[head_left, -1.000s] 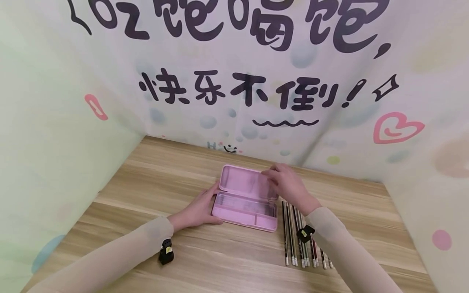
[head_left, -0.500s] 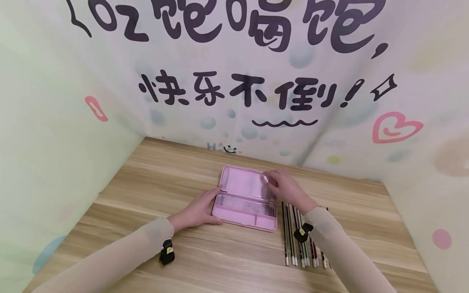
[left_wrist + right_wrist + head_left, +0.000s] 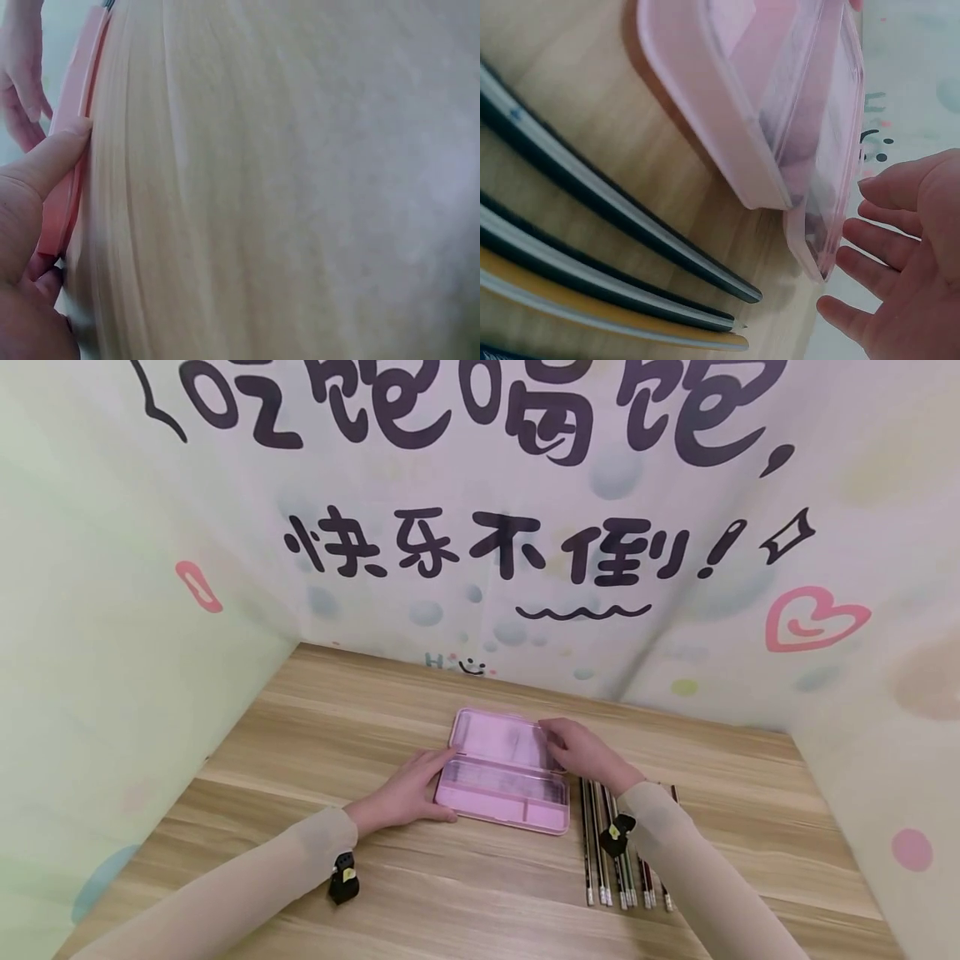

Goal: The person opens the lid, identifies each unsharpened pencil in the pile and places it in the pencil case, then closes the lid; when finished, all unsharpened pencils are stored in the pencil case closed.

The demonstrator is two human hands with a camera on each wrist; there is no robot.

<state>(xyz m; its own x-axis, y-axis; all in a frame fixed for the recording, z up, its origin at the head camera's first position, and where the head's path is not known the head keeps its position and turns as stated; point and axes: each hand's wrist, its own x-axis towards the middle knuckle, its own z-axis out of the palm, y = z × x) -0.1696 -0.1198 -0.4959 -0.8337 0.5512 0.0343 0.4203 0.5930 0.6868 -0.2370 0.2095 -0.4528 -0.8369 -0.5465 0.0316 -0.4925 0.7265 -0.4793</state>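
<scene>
A pink pencil case (image 3: 498, 817) lies open on the table, its lid (image 3: 491, 731) folded back toward the wall. Its base has compartments, with a clear strip along the hinge side. My left hand (image 3: 405, 789) grips the left end of the case; the left wrist view shows the thumb (image 3: 56, 154) against the pink side wall. At the right end of the lid is my right hand (image 3: 588, 752), fingers extended. In the right wrist view these fingers (image 3: 877, 244) are loosely spread beside the lid's edge and hold nothing; whether they touch it I cannot tell.
Several pencils (image 3: 600, 852) lie side by side to the right of the case, partly under the right forearm. Their white-tipped ends point toward me. A printed cloth wall (image 3: 480, 610) stands behind the wooden table (image 3: 450, 893), with more cloth on both sides.
The lid has lowered and lies flatter toward the back. My right hand has come down with it along its right end. The left hand stays at the left end.
</scene>
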